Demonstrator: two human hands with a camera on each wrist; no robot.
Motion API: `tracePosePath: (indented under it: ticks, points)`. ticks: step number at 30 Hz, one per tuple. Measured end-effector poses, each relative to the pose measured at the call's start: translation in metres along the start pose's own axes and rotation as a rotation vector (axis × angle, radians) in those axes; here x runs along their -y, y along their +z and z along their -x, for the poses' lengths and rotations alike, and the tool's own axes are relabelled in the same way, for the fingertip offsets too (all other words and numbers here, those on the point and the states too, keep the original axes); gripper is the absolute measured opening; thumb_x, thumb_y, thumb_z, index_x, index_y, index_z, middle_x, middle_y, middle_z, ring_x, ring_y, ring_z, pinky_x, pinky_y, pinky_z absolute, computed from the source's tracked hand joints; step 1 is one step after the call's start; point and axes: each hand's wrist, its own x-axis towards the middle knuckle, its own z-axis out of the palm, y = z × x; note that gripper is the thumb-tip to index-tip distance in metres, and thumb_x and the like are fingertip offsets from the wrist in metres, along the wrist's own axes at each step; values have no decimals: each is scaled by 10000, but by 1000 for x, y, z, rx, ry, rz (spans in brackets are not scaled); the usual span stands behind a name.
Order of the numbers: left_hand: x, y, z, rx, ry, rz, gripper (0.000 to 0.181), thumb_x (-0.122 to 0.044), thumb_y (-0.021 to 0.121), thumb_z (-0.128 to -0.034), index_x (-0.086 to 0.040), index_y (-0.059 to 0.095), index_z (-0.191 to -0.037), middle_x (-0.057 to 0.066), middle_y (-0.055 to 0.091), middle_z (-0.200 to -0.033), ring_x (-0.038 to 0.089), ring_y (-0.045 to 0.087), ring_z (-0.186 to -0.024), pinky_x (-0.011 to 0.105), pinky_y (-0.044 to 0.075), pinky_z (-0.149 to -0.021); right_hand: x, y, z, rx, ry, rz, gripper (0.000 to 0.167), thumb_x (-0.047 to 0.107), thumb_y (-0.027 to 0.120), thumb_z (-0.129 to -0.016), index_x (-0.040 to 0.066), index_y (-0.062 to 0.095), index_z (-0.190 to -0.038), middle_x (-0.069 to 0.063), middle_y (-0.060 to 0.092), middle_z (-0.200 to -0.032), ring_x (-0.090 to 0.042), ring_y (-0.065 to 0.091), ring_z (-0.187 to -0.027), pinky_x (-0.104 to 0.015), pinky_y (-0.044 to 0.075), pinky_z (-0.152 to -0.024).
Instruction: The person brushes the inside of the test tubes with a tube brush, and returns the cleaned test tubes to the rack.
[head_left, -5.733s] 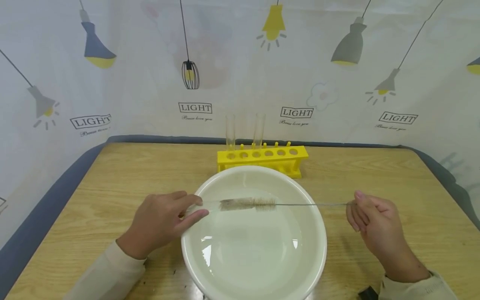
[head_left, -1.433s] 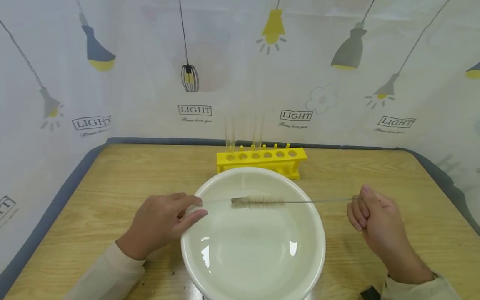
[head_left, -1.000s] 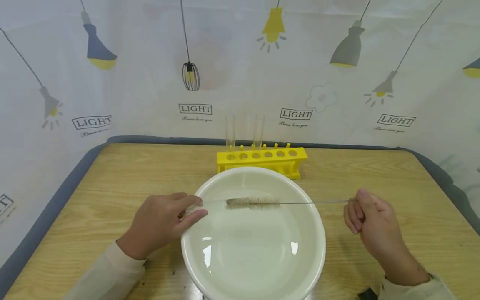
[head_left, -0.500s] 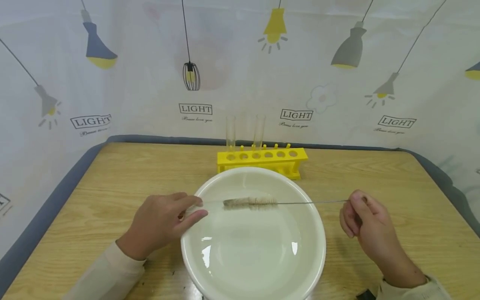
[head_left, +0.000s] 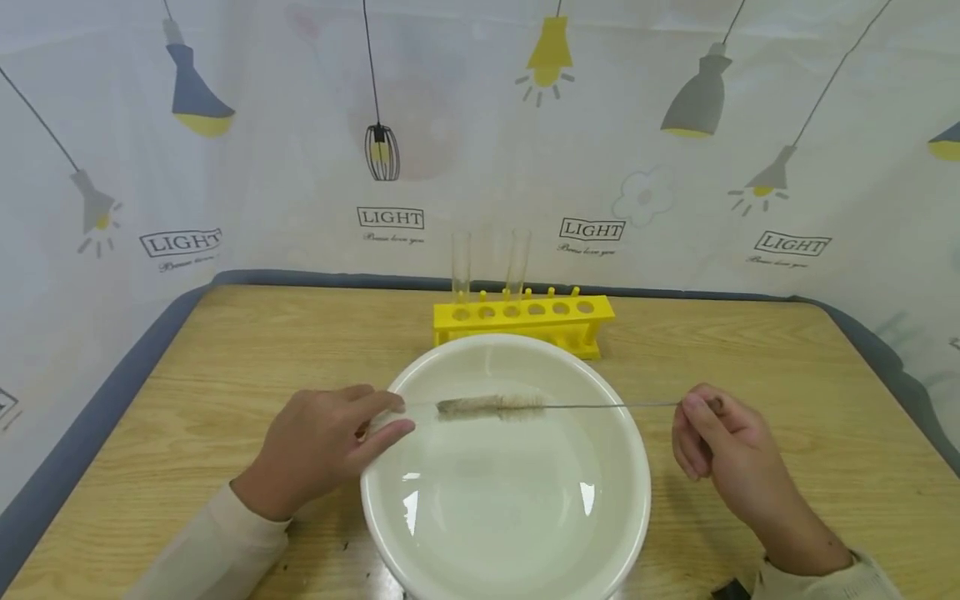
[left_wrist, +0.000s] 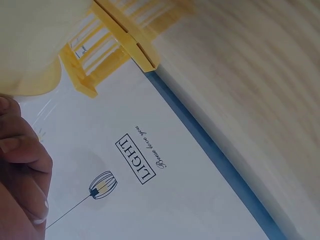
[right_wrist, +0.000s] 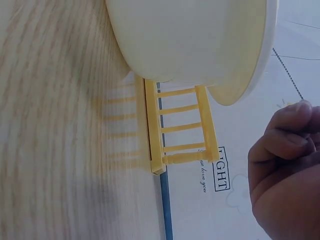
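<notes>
In the head view my left hand (head_left: pixel 326 442) grips the end of a clear test tube (head_left: pixel 422 408) at the basin's left rim; the glass is faint. A test tube brush (head_left: pixel 521 406) lies level over the white basin (head_left: pixel 633 492). Its front bristles look squeezed inside the tube, while the rear ones spread wider outside the mouth. My right hand (head_left: pixel 731 467) pinches the twisted wire handle (head_left: pixel 600 406) to the right of the basin. In the right wrist view, the wire (right_wrist: pixel 287 72) runs to the curled fingers (right_wrist: pixel 290 117). The left wrist view shows only curled fingers (left_wrist: pixel 22 145).
Behind the basin stands a yellow test tube rack (head_left: pixel 525 310) with two clear test tubes (head_left: pixel 461 267) upright at its left part. Water appears to fill part of the basin. A small black object (head_left: pixel 731 590) lies by the right sleeve. A printed curtain backs the wooden table (head_left: pixel 247 358).
Since 1.4 seconds ago my right hand has moved left, pushing the brush deeper into the tube. It had been drawn rightward between 5.7 and 1.4 seconds ago. My left hand stays put.
</notes>
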Motion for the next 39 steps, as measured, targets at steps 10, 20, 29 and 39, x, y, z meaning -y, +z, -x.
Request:
tracePosePath:
  ticks: [10,20,29,39]
  points:
    - [0,-2,0,5,0,-10,498,-560,403,-1037,-205,736,-932,-117,574,-647,-45,411,-494,141,320,-438,-2,2,0,26,7,36,281,18,266,-1087,22,474,-898,-87,363,-527,-248,370,-431,-327,351,-402]
    - [-1,-4,0,21,-3,-27,524,-572,384,-1038,-198,739,-940,-102,601,-666,-32,427,-492,157,339,-438,-2,6,1,3,-25,66,281,-12,310,-1074,1,572,-974,-63,424,-533,-210,404,-428,-323,362,-394]
    - [-1,-4,0,17,5,-37,536,-578,373,-1038,-196,737,-941,-101,603,-665,-30,429,-488,164,338,-431,-2,8,2,3,36,245,267,1,364,-1069,-21,628,-1032,-35,471,-537,-180,437,-447,-306,398,-413]
    - [-2,-3,-1,16,15,-43,530,-580,372,-1037,-210,731,-915,-99,611,-658,-21,432,-477,175,340,-424,-1,10,4,67,44,228,292,-10,373,-1064,10,665,-1079,-38,452,-569,-167,437,-469,-301,407,-410]
